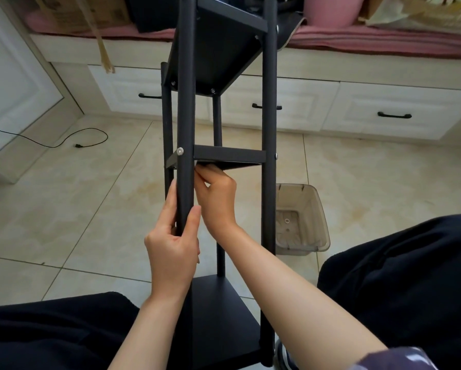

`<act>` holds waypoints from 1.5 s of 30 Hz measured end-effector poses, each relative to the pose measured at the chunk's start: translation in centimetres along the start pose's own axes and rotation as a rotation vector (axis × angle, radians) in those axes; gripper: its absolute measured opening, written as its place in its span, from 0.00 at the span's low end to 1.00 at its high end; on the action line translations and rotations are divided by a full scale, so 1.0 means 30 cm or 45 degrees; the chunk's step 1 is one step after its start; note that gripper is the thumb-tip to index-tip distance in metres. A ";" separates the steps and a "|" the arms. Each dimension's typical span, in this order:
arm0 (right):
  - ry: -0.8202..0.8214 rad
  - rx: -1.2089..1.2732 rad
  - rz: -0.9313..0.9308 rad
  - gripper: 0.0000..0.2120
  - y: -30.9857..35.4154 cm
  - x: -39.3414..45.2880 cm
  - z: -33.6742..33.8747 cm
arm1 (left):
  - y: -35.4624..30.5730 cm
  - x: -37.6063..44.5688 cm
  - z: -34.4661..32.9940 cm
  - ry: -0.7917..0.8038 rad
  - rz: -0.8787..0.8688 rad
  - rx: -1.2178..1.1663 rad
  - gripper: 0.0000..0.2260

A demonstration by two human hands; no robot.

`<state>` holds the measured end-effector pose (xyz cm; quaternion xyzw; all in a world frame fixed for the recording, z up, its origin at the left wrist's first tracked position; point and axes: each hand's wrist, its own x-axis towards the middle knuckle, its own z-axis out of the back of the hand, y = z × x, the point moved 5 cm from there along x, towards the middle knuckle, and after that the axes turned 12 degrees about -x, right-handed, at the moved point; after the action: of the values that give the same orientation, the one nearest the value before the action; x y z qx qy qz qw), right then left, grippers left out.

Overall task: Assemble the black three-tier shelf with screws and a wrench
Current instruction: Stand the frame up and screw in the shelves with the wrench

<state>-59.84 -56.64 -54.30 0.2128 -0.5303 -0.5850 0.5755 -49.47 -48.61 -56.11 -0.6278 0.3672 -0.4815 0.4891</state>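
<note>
I have the black shelf [228, 156] tipped toward me between my knees, its near board down by my lap and its far board up toward the window bench [357, 57]. My left hand [174, 236] is wrapped around the nearest post [185, 102], thumb on the right side and fingers curled around the left, a little below the middle board [229, 155]. My right hand [218, 198] reaches in between the posts, its fingertips bunched tight against the underside of the middle board just beside that same post (whatever they pinch there is too small and too hidden for me to tell, so I can't say whether it grips anything). A silver screw head [180, 150] sits in the post at the level of the middle board, and another screw [276, 156] shows on the right-hand post [268, 129] at the same height. On the tiled floor [90, 196] to my right, just beside the right post, stands a clear plastic tub [314, 209] with a small ring in its bottom. A black cable [90, 134] lies curled on the floor off to the left, well apart from the shelf. Drawers with black handles [394, 115] run along below the bench.
</note>
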 end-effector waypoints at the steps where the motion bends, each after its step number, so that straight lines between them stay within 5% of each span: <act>1: -0.004 0.004 -0.003 0.08 -0.002 0.000 -0.001 | 0.000 0.001 -0.001 0.003 0.000 0.003 0.24; 9: 0.199 -0.065 -0.136 0.09 -0.024 -0.051 0.079 | -0.027 -0.002 -0.019 0.033 -0.028 -0.011 0.23; 17: 0.653 -0.381 -0.352 0.10 0.052 -0.019 0.275 | -0.026 -0.014 -0.017 0.035 -0.013 -0.036 0.24; 27: 0.529 -0.586 -0.375 0.12 0.046 0.252 0.516 | -0.033 -0.020 -0.026 0.052 -0.012 -0.044 0.24; 35: 0.648 0.228 -0.596 0.14 -0.014 0.307 0.454 | -0.022 -0.016 -0.024 0.035 -0.025 -0.045 0.25; 45: 0.610 0.493 -0.471 0.13 0.057 0.318 0.403 | 0.060 0.063 0.006 -0.069 0.070 0.055 0.23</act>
<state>-71.83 -60.29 -45.18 0.5416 -0.4338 -0.5013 0.5169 -48.76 -50.78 -57.38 -0.6195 0.3604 -0.4587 0.5254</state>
